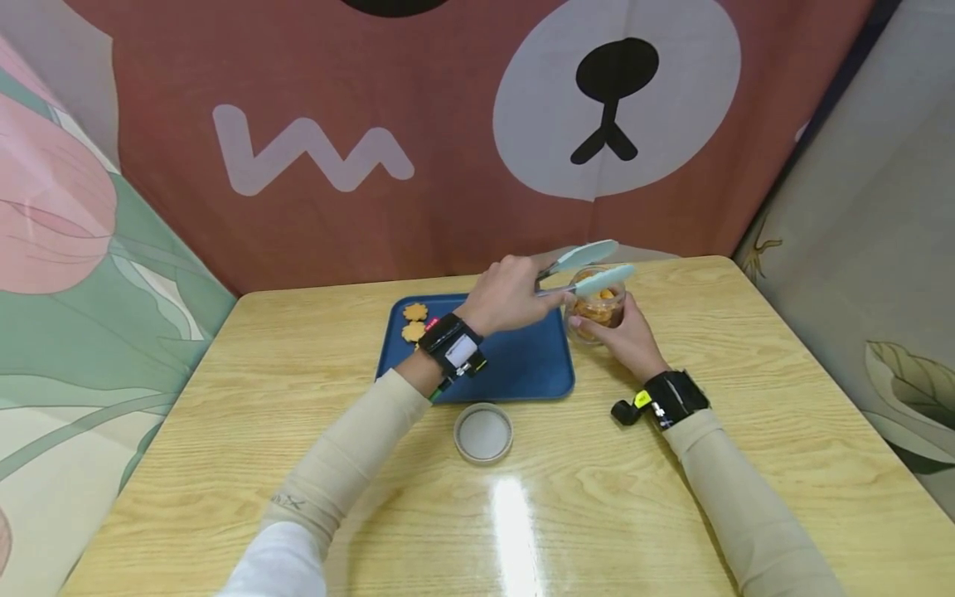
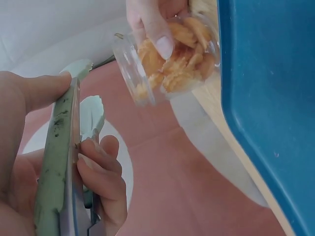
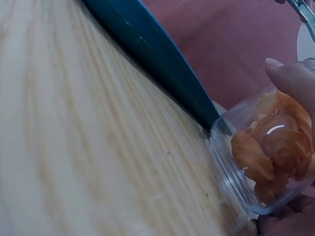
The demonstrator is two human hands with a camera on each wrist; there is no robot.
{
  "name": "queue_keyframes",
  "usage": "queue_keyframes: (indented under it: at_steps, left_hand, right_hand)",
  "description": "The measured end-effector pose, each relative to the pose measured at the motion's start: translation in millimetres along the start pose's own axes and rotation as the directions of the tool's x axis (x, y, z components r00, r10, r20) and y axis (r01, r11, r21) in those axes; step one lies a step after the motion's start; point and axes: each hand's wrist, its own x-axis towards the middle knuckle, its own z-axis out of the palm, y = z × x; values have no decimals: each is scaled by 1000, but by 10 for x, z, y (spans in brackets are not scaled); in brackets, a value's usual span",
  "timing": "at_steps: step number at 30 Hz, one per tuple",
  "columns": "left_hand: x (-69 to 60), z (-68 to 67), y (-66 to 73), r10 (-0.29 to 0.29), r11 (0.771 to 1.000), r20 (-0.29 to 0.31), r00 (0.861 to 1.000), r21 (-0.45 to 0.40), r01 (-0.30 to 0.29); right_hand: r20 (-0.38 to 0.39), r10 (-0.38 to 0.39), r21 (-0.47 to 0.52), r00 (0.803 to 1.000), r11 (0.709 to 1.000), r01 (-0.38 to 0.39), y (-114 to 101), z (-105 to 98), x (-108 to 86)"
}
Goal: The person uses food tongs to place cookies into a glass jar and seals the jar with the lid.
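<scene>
Basically, table (image 1: 298, 365): glare at near edge washes out the grain; near corners cut off.
Blue tray (image 1: 515, 356): right edge just beside the jar, so a careless swing of the jar could knock it; left part blocked by forearm and wrist strap (image 1: 450, 344).
Left hand (image 1: 511, 294): grasping the tongs, thumb along one arm, fingers curled round the other; too loose a squeeze would probably let a snack slip. Palm side hidden in head view.
Right hand (image 1: 630, 340): wrapped round the jar, thumb on the near side; smooth plastic could slide if the hold slackens. Far fingers mostly hidden, cropped in right wrist view.
Tongs (image 1: 603, 280): arms apart, nothing seen between the heads; heads may catch the jar's rim if brought in spread this wide. Can't judge depth to the mouth from head view; left wrist view shows them apart from the jar.
Jar (image 2: 132, 69): at the tray's right side, snacks (image 3: 251, 152) inside; over-tilting could spill them. Base contact with table unclear.
Lid (image 1: 483, 434): on table just in front of tray; low sleeve could brush it. 
Biscuits (image 1: 415, 312): two plain on tray, likely another half-covered by wrist; strap could drag them.
Red piece (image 1: 432, 323): beside biscuits, too small and covered to identify.
</scene>
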Motion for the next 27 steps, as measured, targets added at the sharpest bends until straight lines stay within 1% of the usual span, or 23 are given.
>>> queue_keyframes:
  at_steps: [6,12,17,22,27]
  left_hand:
    - [-125,-147,-53,-13,1000,-48,999,12,14]
    - [-296,-331,-167,-39,999,-96,995,7,40]
    - [-460,-473,-279,-71,997,-128,989,-4,71]
    - [-658,-536,-414,-110,994,-152,982,-23,108]
    - [-892,-550,-579,-147,989,-156,977,-47,142]
  right_hand:
    - [-3,9,-42,1000,999,-9,16,-12,36]
    - [-19,24,-89,1000,996,-25,16,-39,41]
    - [-13,23,-84,1000,996,-24,4,-68,36]
    - [-9,12,-72,1000,997,-13,-1,-63,35]
    - [-6,24,-78,1000,997,-25,4,-43,27]
